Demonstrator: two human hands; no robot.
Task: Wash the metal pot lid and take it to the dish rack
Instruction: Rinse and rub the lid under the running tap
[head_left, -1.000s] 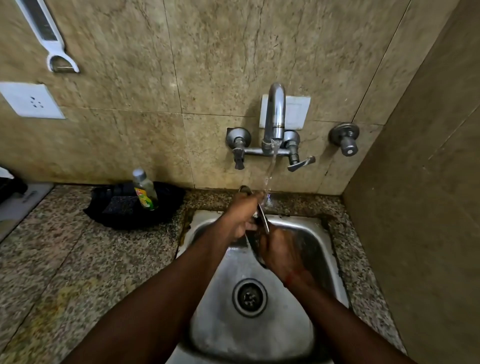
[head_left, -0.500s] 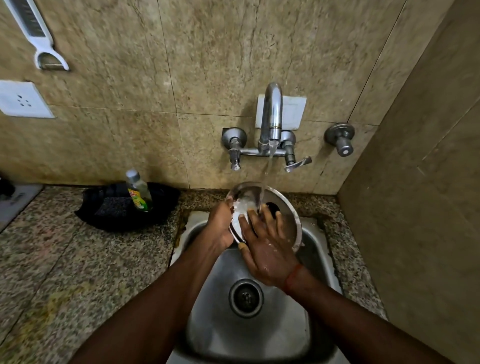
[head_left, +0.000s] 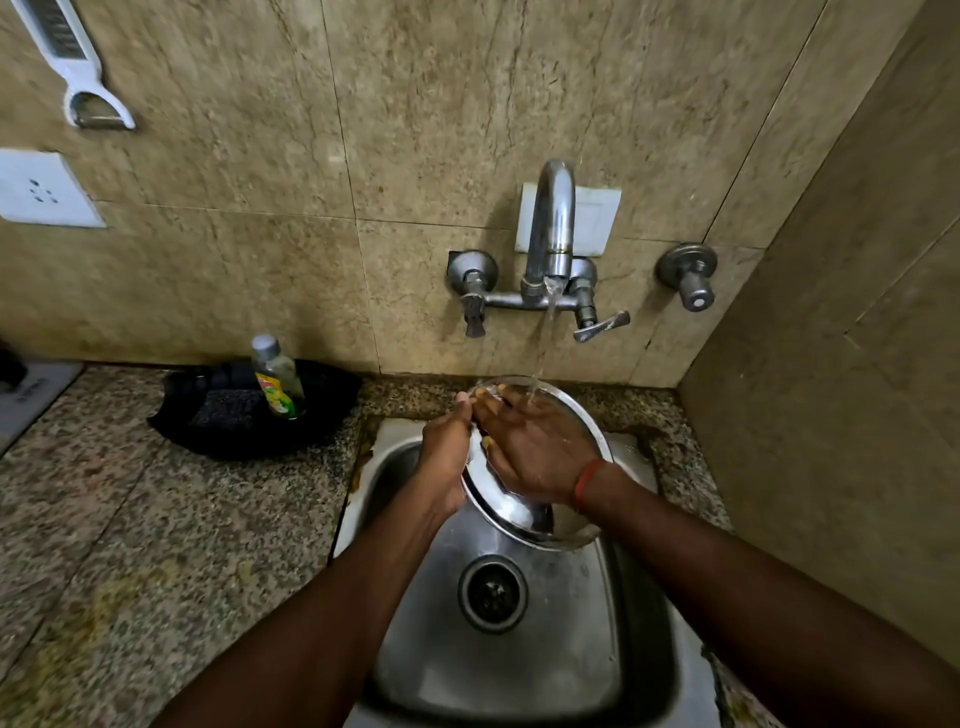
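Observation:
The round metal pot lid (head_left: 511, 512) is held tilted over the steel sink (head_left: 561, 660), its face turned toward me. My left hand (head_left: 444, 447) grips its left rim. My right hand (head_left: 530, 447) lies flat on the lid's face with fingers spread, covering much of it. Water from the wall tap (head_left: 550, 228) runs onto the top of the lid and my right fingers. No dish rack is in view.
A dish-soap bottle (head_left: 278, 379) stands in a black tray (head_left: 244, 415) with a scrub pad on the granite counter (head_left: 156, 519) left of the sink. A peeler (head_left: 78, 67) and a socket (head_left: 41, 189) hang on the tiled wall. A side wall closes in at right.
The lid went from edge-on to facing me. My right hand slid across its face toward the upper left, and the lid now sits lower and wider in view.

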